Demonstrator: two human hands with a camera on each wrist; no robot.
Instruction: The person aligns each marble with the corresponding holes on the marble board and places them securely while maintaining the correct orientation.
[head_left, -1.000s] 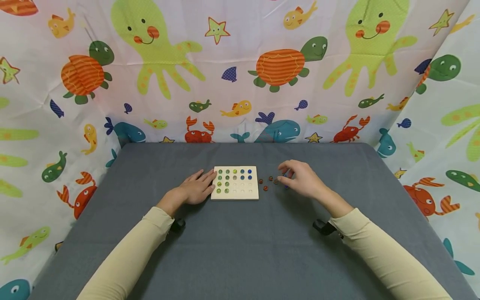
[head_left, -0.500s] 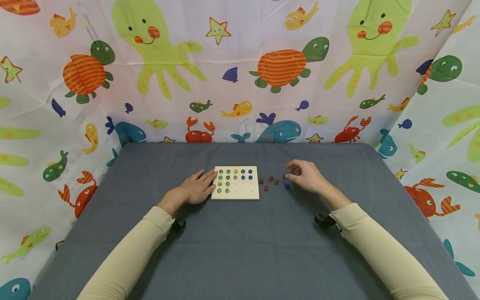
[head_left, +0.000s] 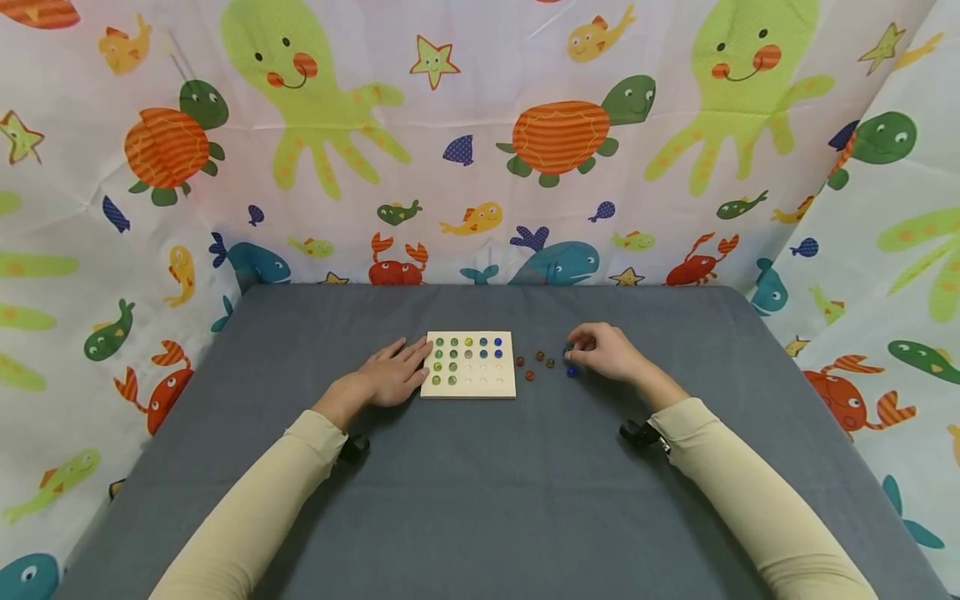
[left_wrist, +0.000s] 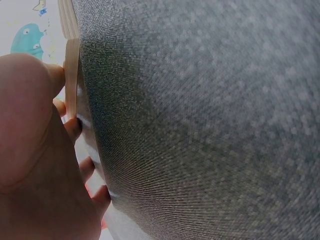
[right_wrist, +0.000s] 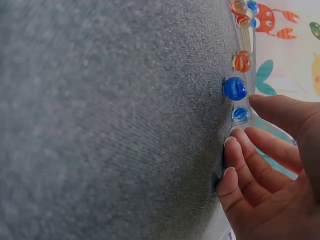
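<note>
My left hand (head_left: 392, 375) lies flat with spread fingers, its fingertips on the left edge of a pale wooden board (head_left: 483, 392). The left wrist view shows those fingers along the board's edge (left_wrist: 72, 75). Green, yellow and blue marbles fill part of its round hollows; the lower right hollows hold none. To the right of the board, my right hand (head_left: 606, 352) is down at the cloth, thumb and index finger on either side of a blue swirled marble (right_wrist: 241, 115). A narrow gap shows around it. A darker blue marble (right_wrist: 235, 88) sits just beside the thumb tip.
Several reddish-brown marbles (head_left: 529, 376) lie loose between the board and my right hand. Grey cloth (head_left: 480, 483) covers the table. Behind it hangs a curtain (head_left: 480, 175) printed with sea animals.
My right hand first drew back to the right, uncovering the blue marbles, then came slightly left and down around one of them. The left hand has stayed on the board.
</note>
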